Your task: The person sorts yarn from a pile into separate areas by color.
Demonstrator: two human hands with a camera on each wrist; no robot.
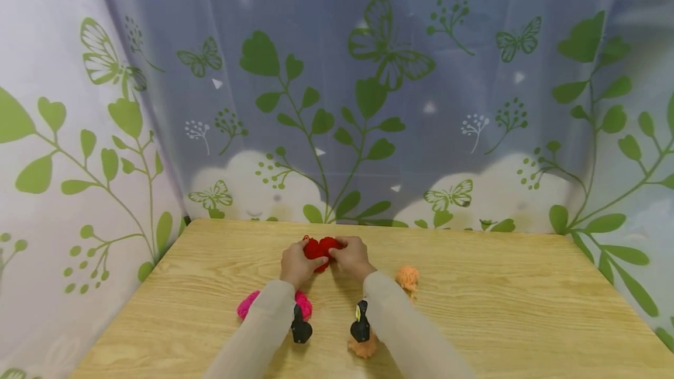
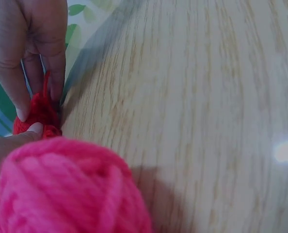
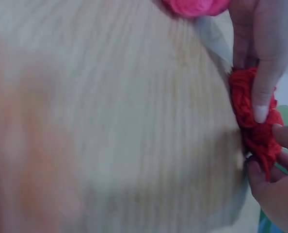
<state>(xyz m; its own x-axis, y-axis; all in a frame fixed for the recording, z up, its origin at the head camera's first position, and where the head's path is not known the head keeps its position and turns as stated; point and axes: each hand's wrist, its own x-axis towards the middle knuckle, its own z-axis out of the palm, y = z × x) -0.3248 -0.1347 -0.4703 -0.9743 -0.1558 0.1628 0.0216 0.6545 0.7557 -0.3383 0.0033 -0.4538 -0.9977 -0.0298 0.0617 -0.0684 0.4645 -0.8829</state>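
Observation:
A bundle of red yarn [image 1: 319,254] lies near the table's far edge, between both hands. My left hand [image 1: 298,264] grips its left end, with the thumb on the near side. My right hand [image 1: 353,255] pinches the right end. In the right wrist view, the left thumb [image 3: 262,99] presses along the red yarn [image 3: 246,99], and the right fingers hold its lower end. A loose red strand [image 2: 46,83] sticks up beside the right fingers in the left wrist view. Parts of the yarn are hidden behind the fingers.
Pink yarn [image 1: 303,304] lies under and beside the left forearm, which partly hides it. One orange yarn bundle [image 1: 408,278] sits right of the right hand, another [image 1: 363,346] beside the right forearm. A patterned curtain [image 1: 337,104] rises behind the wooden table [image 1: 500,303].

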